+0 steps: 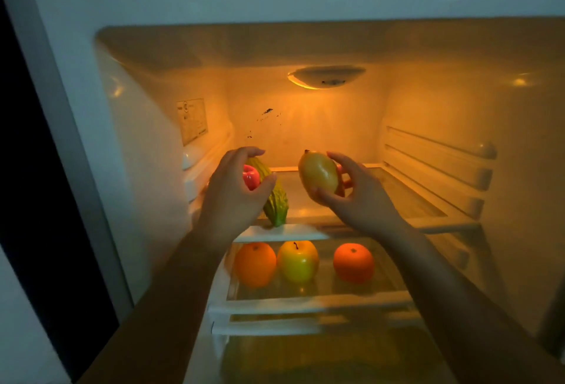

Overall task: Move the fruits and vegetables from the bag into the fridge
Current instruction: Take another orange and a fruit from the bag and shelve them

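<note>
Mango (318, 174), long axis 11 to 5 o'clock, is pinched by right hand (359, 200) fingers (341, 158) above the shelf (397, 195); left hand (232, 191) grips gourd (275, 207).

Shelf (305, 304) with 2 oranges (255, 264), 1 apple (298, 261)

Fridge (76, 47) open, lamp (327, 77) lit.

Left grip (232, 197): fingers curled round a green ridged gourd (275, 204) and a red fruit (251, 176), over the left end of the upper shelf (397, 197). The gourd is tilted, its lower tip at the shelf's front edge.

Right grip (357, 197): holds a yellow fruit (318, 174) above mid-shelf; a red-orange item behind it cannot be made out.

Lower shelf (305, 302), left to right: orange (255, 264) beside yellow apple (298, 261), second orange (353, 262) apart.
</note>
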